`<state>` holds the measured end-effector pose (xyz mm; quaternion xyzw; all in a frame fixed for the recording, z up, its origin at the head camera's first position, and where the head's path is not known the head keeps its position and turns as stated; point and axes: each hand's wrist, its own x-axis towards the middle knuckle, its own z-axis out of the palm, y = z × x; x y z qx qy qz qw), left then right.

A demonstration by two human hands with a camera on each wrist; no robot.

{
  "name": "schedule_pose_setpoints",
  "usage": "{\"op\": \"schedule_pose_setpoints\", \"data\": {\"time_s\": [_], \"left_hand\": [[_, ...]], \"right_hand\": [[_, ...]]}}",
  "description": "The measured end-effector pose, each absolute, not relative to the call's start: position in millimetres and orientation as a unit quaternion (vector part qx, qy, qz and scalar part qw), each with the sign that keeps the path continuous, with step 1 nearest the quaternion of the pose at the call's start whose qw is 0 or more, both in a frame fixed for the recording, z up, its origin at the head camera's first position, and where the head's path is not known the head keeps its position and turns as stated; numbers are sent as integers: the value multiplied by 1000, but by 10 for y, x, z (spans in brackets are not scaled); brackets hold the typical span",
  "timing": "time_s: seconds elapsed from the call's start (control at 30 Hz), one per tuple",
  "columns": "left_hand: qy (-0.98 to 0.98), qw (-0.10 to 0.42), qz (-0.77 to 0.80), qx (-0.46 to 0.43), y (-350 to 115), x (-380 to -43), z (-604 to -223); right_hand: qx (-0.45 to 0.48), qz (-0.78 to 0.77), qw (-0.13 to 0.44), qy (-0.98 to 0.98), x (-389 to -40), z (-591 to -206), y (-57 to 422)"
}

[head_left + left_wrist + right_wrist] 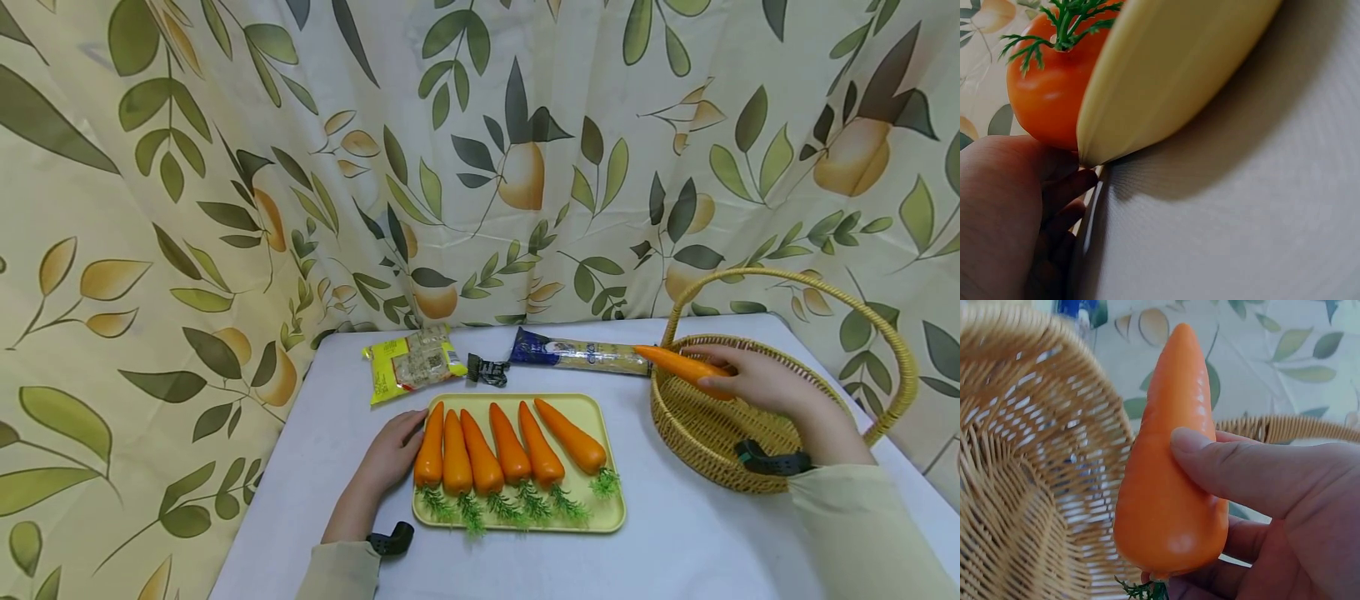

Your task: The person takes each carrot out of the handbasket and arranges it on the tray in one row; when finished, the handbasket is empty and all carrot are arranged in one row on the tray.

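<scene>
In the head view my right hand [761, 379] holds an orange carrot [682, 368] over the wicker basket [675, 433], its tip pointing left. The right wrist view shows my thumb [1204, 456] pressed on the side of the carrot [1169, 506], with fingers behind it and green leaves at its thick end. My left hand [393, 450] grips the left edge of the pale yellow tray [517, 525], with fingers [1072, 187] at the underside of its rim. Several carrots [512, 446] lie side by side on the tray, leafy ends toward me.
Behind the tray lie a yellow packet [416, 362], a small black wrapped item [487, 370] and a long blue-and-clear packet [581, 353]. The basket's tall handle [825, 287] arches over its opening. A leaf-patterned curtain [480, 167] hangs behind the white table [675, 542].
</scene>
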<state>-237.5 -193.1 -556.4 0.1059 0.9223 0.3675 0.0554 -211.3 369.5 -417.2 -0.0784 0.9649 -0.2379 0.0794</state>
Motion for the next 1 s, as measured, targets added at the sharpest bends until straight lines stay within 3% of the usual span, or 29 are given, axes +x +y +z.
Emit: {"op": "schedule_pose_setpoints", "data": {"time_s": [0.5, 1.0], "left_hand": [[923, 53, 365, 108, -1933, -2362, -5531], [921, 58, 371, 105, -1922, -2351, -5520]], "right_hand": [[-100, -245, 54, 963, -2044, -4036, 3199], [-90, -268, 78, 956, -1982, -4111, 2756]]}}
